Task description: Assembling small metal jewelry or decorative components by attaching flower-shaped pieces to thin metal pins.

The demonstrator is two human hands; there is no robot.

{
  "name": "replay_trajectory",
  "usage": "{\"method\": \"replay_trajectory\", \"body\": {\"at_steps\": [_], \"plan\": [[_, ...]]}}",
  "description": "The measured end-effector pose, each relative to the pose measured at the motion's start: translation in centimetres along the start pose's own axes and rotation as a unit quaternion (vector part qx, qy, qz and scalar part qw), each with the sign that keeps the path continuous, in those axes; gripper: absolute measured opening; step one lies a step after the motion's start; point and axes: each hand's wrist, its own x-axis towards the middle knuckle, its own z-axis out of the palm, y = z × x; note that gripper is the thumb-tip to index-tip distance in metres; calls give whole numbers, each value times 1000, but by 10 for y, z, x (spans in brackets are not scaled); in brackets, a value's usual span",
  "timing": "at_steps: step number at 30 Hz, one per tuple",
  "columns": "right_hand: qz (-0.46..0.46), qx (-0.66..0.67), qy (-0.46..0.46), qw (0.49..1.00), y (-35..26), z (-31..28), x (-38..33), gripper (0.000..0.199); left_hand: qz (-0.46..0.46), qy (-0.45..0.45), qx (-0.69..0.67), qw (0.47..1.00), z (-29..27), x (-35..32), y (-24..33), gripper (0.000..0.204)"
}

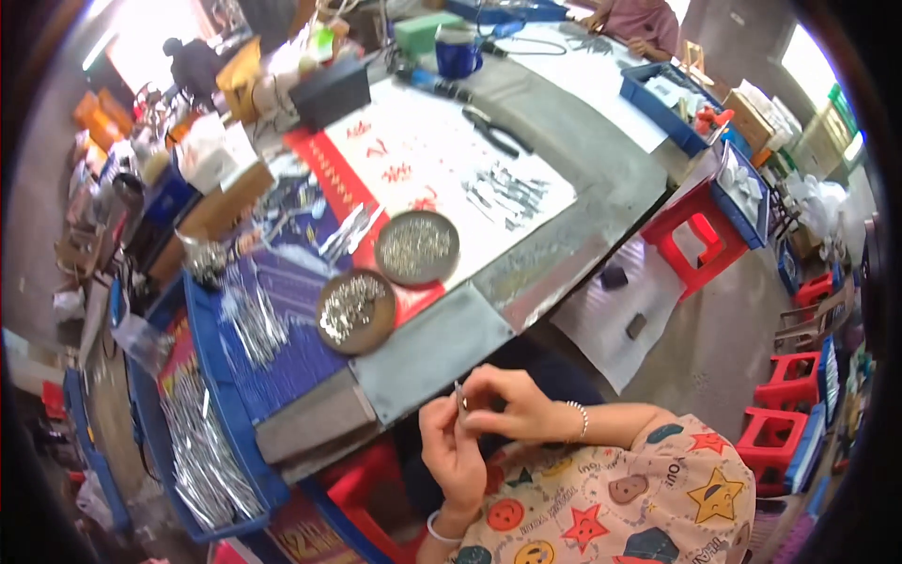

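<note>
My left hand and my right hand meet just off the table's near edge. Both have their fingers pinched around a small, slim metal piece; most of it is hidden by the fingers, so its exact kind cannot be made out. Beyond them on the table are two round dishes, one brown with shiny small metal parts, the other grey with finer ones. Slender silver metal pieces lie on a blue sheet to the left. More of them lie on a white sheet.
A blue bin full of long silver metal pieces stands at the left. Black-handled pliers and a blue mug are farther back. A red stool carries a blue tray at right. Another person sits across the table.
</note>
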Motion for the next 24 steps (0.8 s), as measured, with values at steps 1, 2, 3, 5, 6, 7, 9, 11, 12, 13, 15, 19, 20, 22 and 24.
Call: {"method": "replay_trajectory", "body": {"at_steps": [1,2,3,5,6,7,9,11,12,13,15,19,20,22,24], "plan": [[-43,-27,29,998,2,2,-1,19,6,-4,8,1000,2,-2,1,19],[-60,-36,40,997,4,2,-2,18,12,-7,18,1000,5,-4,2,20],[-78,-41,46,995,4,1,0,17,0,-3,5,1000,9,-5,4,21],[-179,-131,77,972,9,1,5,10,-8,-5,-20,1000,13,-4,6,21],[-200,-173,90,960,10,2,7,10,4,-19,-19,1000,11,-3,2,22],[-204,-194,100,954,10,3,7,13,-19,-27,-37,999,9,-5,0,21],[-169,-185,93,964,9,5,7,14,-50,-43,-87,994,9,-5,-1,19],[-103,-172,64,978,11,3,9,16,-31,-37,-68,997,8,-6,-3,19],[-107,-174,68,977,9,2,9,16,-24,-37,-52,998,10,-6,-4,19],[-117,-121,59,984,6,1,8,16,-4,-22,-50,998,13,-7,-5,18],[-156,-82,60,983,5,1,7,14,3,-27,-43,999,16,-7,-2,18],[-221,-130,96,962,13,2,4,15,11,-55,4,998,12,-10,-5,22],[-214,-165,101,957,15,3,3,14,10,-64,18,998,12,-10,-6,23],[-208,-201,106,951,17,6,1,14,31,-47,40,998,15,-11,-6,23],[-129,-158,101,974,15,11,-1,14,50,-29,61,996,18,-15,-5,23]]}}
